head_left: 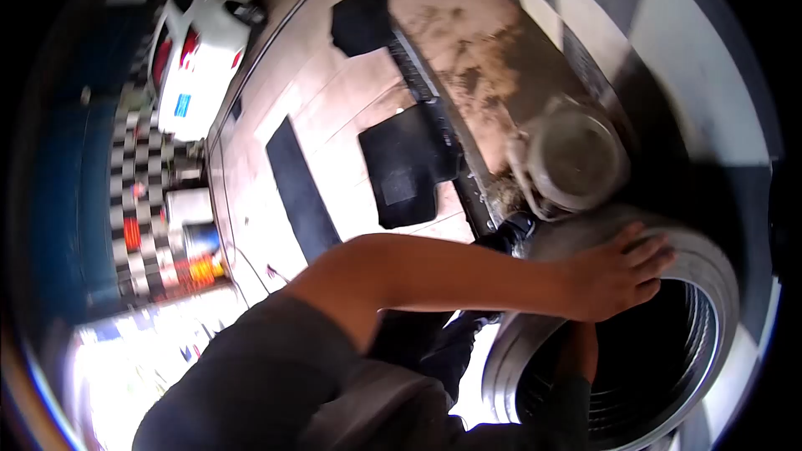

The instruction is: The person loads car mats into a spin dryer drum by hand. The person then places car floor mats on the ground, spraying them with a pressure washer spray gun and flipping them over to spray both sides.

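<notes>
A large grey round tub point(710, 255) stands at the lower right, its mouth facing me and its dark inside wall ribbed. My left hand point(614, 276) lies across the tub's rim, fingers stretched out and somewhat apart. My right forearm passes down into the tub's mouth behind the left wrist. The right hand is hidden there, so its fingers and anything in them do not show. Beside the tub sits a dirty, pale round container point(576, 154) with a flat top.
Dark mats, one with a notched edge point(405, 167) and one long strip point(301, 188), lie on the tiled floor point(334, 92). A drain channel point(413, 58) edges a muddy strip. A white car point(205, 58), a yellow container point(203, 268) and a checkered wall point(660, 17) stand around.
</notes>
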The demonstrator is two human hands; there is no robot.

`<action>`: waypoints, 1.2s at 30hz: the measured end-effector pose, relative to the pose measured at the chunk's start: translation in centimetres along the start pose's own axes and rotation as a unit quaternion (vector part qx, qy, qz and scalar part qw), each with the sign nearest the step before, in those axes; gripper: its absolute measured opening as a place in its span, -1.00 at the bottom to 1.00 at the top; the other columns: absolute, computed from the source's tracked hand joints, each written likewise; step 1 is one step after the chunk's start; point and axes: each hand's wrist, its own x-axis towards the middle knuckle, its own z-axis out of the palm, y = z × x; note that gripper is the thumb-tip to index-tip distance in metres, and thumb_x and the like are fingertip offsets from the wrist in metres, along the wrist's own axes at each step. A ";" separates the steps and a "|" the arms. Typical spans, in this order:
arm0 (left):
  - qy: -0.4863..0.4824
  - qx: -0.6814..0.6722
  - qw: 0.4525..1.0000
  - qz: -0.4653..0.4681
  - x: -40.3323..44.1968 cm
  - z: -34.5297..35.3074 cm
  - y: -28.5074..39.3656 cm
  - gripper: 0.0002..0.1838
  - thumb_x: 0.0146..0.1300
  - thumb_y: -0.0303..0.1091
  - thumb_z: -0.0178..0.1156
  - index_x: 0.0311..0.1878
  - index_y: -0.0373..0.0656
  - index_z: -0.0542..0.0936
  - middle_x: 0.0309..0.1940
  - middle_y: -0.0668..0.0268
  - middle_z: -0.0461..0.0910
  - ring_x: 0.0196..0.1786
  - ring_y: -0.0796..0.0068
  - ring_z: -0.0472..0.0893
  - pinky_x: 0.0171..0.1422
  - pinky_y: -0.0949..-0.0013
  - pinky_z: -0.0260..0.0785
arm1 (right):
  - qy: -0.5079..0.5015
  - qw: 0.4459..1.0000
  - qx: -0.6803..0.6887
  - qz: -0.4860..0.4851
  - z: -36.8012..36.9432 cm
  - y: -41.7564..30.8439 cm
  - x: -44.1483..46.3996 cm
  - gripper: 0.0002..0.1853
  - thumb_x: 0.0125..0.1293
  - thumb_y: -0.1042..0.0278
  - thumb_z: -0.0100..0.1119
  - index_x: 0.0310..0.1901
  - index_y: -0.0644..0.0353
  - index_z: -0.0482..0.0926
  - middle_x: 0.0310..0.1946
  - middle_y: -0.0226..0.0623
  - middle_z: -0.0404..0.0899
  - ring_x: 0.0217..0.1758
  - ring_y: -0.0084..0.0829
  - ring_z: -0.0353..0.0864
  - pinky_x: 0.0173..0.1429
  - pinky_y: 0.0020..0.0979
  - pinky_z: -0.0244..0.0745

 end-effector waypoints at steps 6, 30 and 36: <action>0.110 -0.129 0.983 -0.073 -3.5 -4.5 2.4 -0.53 0.13 -0.04 0.07 0.05 -0.10 0.46 0.31 0.07 0.00 0.38 0.09 -0.10 0.39 -0.04 -0.29 | 0.022 0.973 0.230 0.003 -10.3 3.3 -0.7 -0.46 0.06 0.11 0.19 0.05 0.17 0.32 -0.40 -0.30 0.29 -0.44 -0.35 0.28 -0.45 -0.31 0.19; 0.347 -0.245 0.025 -0.905 -109.3 10.6 52.3 -0.59 -0.06 -0.03 0.25 -0.31 -0.21 0.61 -0.34 0.12 0.61 -0.21 0.18 0.57 -0.11 0.22 0.39 | 0.015 0.950 -0.098 -0.296 20.4 -36.0 -29.5 -0.61 0.07 0.34 0.16 -0.06 0.32 0.43 -0.19 -0.17 0.53 -0.16 -0.34 0.52 -0.05 -0.35 0.43; 0.415 -0.228 0.080 -0.877 -112.0 5.0 51.5 -0.62 0.09 -0.09 0.15 -0.26 -0.27 0.58 -0.26 0.11 0.60 -0.17 0.20 0.58 -0.07 0.30 0.39 | -0.086 0.905 -0.235 -0.344 34.3 -55.0 -23.2 -0.73 0.04 0.33 0.21 -0.23 0.25 0.48 -0.54 -0.23 0.48 -0.47 -0.29 0.45 -0.32 -0.33 0.41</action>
